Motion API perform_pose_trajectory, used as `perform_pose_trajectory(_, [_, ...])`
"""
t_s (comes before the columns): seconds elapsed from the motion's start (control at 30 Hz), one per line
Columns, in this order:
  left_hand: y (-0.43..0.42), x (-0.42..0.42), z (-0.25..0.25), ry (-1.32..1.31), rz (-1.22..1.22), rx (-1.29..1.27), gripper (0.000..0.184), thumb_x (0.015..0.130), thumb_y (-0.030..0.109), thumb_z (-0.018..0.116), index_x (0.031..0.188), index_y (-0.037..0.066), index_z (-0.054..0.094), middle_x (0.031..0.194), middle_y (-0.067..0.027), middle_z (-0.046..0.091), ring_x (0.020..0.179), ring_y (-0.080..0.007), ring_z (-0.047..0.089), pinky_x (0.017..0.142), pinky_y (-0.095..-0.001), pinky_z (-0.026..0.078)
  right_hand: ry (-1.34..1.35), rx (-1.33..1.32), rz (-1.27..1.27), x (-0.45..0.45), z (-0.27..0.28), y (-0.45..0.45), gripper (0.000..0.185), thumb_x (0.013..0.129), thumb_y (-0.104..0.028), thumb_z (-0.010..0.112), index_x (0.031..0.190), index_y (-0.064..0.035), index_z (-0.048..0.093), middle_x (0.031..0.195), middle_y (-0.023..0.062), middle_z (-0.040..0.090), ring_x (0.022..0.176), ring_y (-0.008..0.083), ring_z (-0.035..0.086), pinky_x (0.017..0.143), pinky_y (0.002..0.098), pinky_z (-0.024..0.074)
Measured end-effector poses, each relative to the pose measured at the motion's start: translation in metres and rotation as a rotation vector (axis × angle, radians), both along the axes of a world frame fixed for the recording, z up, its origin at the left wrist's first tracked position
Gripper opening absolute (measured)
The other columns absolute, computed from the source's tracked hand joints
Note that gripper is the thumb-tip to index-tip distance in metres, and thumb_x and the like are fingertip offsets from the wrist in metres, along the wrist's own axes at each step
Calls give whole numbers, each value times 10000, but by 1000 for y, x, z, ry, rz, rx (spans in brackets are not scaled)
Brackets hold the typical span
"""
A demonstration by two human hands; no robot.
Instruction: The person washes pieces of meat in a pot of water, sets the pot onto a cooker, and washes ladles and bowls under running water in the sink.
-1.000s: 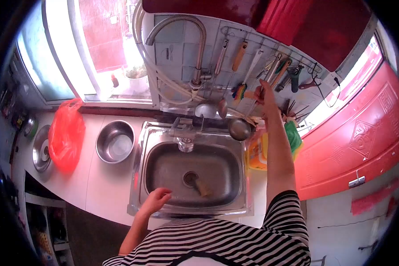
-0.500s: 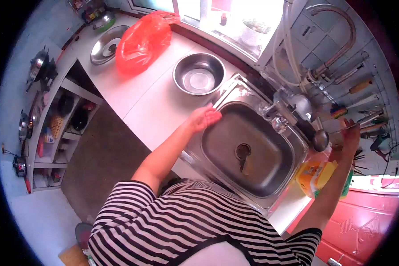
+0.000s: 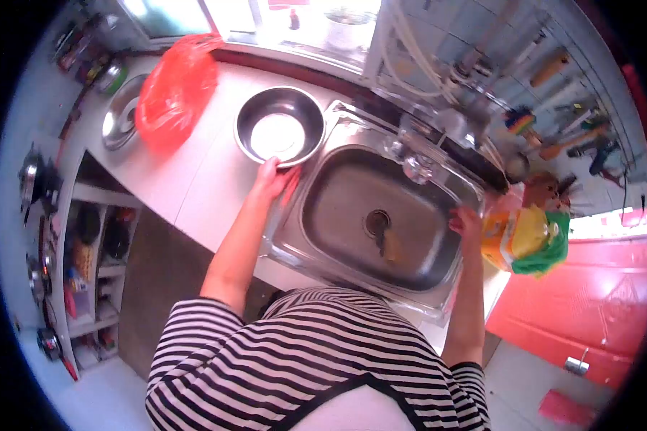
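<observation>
On the counter left of the sink sits a round metal basin (image 3: 310, 126), and my left hand (image 3: 269, 177) grips its near rim. My right hand (image 3: 467, 222) is over the right edge of the metal sink (image 3: 345, 208), its fingers slightly apart and nothing visible in them. A yellowish piece (image 3: 392, 246) lies beside the drain (image 3: 377, 223) inside the sink. The faucet (image 3: 415, 167) stands at the sink's back edge.
A red plastic bag (image 3: 176, 93) and a metal lid (image 3: 120, 115) are on the counter (image 3: 216, 154) at left. Utensils hang on the right wall, among them a ladle (image 3: 516, 167). A yellow and green package (image 3: 528, 241) stands right of the sink.
My right hand has come down from the hanging utensils to the sink's right edge. My left hand has moved to the basin's rim and taken hold of it. The view has turned.
</observation>
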State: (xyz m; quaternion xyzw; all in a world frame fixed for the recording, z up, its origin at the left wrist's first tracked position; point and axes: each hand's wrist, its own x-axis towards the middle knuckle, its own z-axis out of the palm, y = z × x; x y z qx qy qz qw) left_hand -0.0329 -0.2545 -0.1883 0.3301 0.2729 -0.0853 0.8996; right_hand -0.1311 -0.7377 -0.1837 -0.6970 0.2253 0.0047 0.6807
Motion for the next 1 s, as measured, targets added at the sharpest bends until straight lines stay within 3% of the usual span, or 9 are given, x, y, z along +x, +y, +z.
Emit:
perform_pose_trajectory(0.03, [-2,-13,-2,-23,-92,94,357,812,77,325,1108,-113,386,1093,-240,472,1001,-329,501,862,-395,457,17,-82,28,8,-6,4,283,784,-247,555,1008,-74,539,859,77,615,654,167,580,584,296,484])
perform_pose_trajectory(0.17, [-35,-68,35,-52,-381,263,390,789,80,331,1128,-104,384,1101,-188,499,1018,-287,504,868,-396,443,-334,-1277,108,45,48,69,404,763,-153,543,1141,-42,453,1119,137,504,1012,261,497,881,371,401])
perform_pose_trajectory(0.33, [-88,-107,30,174,-602,206,289,749,86,449,978,-89,458,992,-174,530,893,-266,549,727,-376,512,-633,-1722,438,107,61,87,404,757,-99,460,1152,-22,444,1169,128,474,1100,258,424,995,410,256])
perform_pose_trajectory(0.43, [-117,-123,14,255,-680,135,262,767,80,442,971,-84,458,984,-177,528,860,-279,564,719,-374,525,-342,-1943,537,115,62,80,351,767,-56,409,1109,-9,472,1160,130,479,1075,260,450,992,422,254])
perform_pose_trajectory(0.57, [-125,-138,24,333,-676,-97,251,764,60,437,974,-76,457,976,-179,530,887,-292,560,772,-391,510,-153,-1811,637,101,68,79,311,766,-111,454,1055,-7,504,1146,141,484,1047,278,472,977,435,270])
perform_pose_trajectory(0.77, [-98,-116,-10,297,-648,-232,353,798,92,380,1087,-109,411,1078,-247,487,956,-338,534,800,-339,508,-271,-1140,287,17,32,38,281,737,-123,498,984,-1,551,1106,179,503,1015,310,487,882,379,378])
perform_pose_trajectory(0.83, [-116,-105,-21,306,-672,-317,353,806,84,376,1098,-112,399,1078,-251,485,954,-344,534,773,-320,522,108,-963,346,-12,8,25,268,756,-125,483,985,-8,554,1019,184,550,966,327,513,827,363,416])
perform_pose_trajectory(0.93, [-151,-115,-7,393,-692,-215,363,811,81,372,1121,-107,379,1092,-253,464,993,-362,506,743,-337,527,102,-1158,540,-49,-27,20,268,768,-168,497,980,-21,567,941,181,582,914,327,545,798,368,434])
perform_pose_trajectory(1.0, [-147,-124,-36,474,-836,-372,387,793,79,397,1136,-98,372,1091,-253,465,994,-381,499,766,-341,519,263,-999,741,-62,-31,30,275,780,-207,491,960,-21,583,932,183,587,913,340,544,794,382,436])
